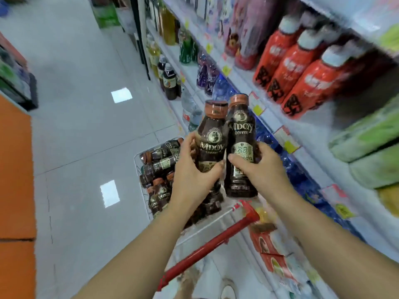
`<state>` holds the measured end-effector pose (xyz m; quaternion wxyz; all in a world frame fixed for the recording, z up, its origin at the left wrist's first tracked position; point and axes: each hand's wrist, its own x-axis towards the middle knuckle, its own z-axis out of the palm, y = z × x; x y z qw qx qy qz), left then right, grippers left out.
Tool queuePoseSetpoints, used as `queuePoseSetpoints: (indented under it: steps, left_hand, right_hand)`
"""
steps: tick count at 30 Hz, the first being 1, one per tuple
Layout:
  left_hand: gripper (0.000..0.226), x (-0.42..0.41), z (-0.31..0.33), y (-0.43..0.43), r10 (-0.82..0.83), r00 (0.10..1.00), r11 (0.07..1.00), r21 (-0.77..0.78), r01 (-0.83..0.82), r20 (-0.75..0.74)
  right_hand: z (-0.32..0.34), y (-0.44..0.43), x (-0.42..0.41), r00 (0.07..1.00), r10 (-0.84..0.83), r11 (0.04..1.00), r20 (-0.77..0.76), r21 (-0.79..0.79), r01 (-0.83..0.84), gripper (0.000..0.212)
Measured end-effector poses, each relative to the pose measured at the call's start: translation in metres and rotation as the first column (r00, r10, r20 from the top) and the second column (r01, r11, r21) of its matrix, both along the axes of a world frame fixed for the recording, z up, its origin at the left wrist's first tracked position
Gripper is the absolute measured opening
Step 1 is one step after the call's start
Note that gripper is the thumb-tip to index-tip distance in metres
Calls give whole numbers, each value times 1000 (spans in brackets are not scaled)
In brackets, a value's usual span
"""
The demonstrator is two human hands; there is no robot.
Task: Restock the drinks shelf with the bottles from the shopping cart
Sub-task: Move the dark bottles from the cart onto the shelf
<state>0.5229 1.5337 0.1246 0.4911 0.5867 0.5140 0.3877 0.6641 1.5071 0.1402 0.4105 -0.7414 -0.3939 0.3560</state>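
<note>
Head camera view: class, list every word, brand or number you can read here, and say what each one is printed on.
"MDOY COFFEE": dark brown plastic bottle with copper cap in the left hand.
"MDOY COFFEE": matching dark brown bottle in the right hand; its lower label script is blurred.
"MDOY": brown bottle in the wire shopping cart.
Blurred: black characters on the red plastic bottles.
Unreadable: yellow price tags.
</note>
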Motion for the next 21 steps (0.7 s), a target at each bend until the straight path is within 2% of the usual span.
queuePoseSetpoints:
  steps: [5, 9, 13, 16, 19, 21]
  left_hand:
    - [64, 24, 108, 5, -222, 974, 951, 231, 205, 50]
    - [65, 56, 175, -1, -443, 896, 834, 382, 398, 34]
    - [68, 93, 215, -26, -627, 779, 695, 457, 555, 7]
    - [63, 119, 234, -49, -739, 673, 593, 453, 665, -22]
    - [45, 148, 248, -71, -846, 533, 488, 374, 789, -21]
    - [38, 170, 255, -89, -895, 446, 423, 293, 858, -14]
  right_hand:
    - [104, -32, 16, 981, -169, 951, -93, 246, 187, 32]
    - [158, -74, 31, 929, -294, 850, -227, 383, 362, 34]
    - [190, -117, 44, 846, -429, 723, -317, 441, 532, 29]
    - [203, -150, 54, 772, -497, 634, -397, 441, 635, 28]
    - [214, -187, 65, 692, -557, 560, -460, 408, 722, 34]
    - [223, -214, 75, 641, -581, 508, -500, 392, 767, 31]
